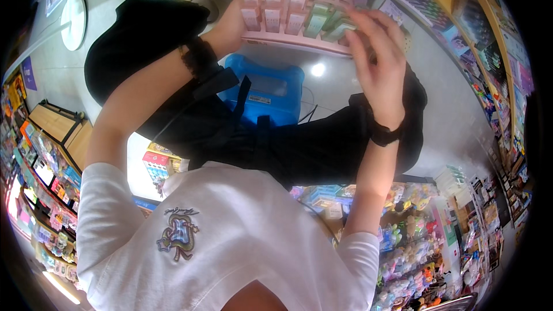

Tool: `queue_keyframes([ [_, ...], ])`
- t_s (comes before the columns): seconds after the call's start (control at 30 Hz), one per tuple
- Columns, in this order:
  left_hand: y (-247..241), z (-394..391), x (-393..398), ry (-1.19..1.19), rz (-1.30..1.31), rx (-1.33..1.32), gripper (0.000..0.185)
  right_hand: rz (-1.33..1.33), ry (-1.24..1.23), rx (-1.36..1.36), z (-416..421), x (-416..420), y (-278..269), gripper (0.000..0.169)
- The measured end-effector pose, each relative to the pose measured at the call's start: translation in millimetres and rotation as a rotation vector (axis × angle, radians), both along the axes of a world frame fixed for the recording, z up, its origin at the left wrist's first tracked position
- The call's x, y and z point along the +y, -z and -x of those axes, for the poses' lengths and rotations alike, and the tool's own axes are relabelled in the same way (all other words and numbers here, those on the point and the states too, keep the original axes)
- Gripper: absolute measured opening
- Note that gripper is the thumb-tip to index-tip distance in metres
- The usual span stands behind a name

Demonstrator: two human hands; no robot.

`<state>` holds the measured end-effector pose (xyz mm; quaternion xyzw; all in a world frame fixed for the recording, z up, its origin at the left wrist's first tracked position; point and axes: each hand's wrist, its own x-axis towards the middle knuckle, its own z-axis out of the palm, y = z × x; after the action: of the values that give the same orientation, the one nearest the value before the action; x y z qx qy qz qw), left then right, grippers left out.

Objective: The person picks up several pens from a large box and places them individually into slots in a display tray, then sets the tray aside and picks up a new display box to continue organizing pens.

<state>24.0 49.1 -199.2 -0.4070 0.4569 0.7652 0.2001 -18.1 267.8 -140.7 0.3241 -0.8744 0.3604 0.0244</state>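
Observation:
A pink display box (298,44) with rows of slots stands before me at the top of the view. Pink-capped packs (272,19) and green packs (316,23) of small size fill its front row. My left hand (231,23) grips the box's left side. At the right end, the fingers of my right hand (380,58) are bent around a tilted green pack (339,30), thumb at its near edge; whether they pinch it is hard to tell. Below the box, a blue plastic stool (263,90) is between my legs.
Shelves of small goods (475,43) curve along the right. A round white stand base (73,21) is on the floor at the left. Racks with hanging toys (410,246) are at the lower right, and a wooden shelf unit (60,125) is at the left.

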Motion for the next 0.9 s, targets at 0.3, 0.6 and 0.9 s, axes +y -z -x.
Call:
queue_keyframes([
  [0.3, -1.6, -1.6, -2.3, -0.019, -0.025, 0.077, 0.050, -0.005, -0.006, 0.142, 1.7, -0.5, 5.7, 0.023],
  [0.6, -0.1, -1.6, -2.9, -0.069, -0.016, 0.061, 0.050, 0.005, -0.008, 0.079, 1.3, -0.7, 7.0, 0.023],
  [0.9, 19.3, -6.4, -9.3, -0.029, 0.035, 0.156, 0.049, 0.068, 0.037, -0.085, -1.2, 1.9, 6.2, 0.011],
])
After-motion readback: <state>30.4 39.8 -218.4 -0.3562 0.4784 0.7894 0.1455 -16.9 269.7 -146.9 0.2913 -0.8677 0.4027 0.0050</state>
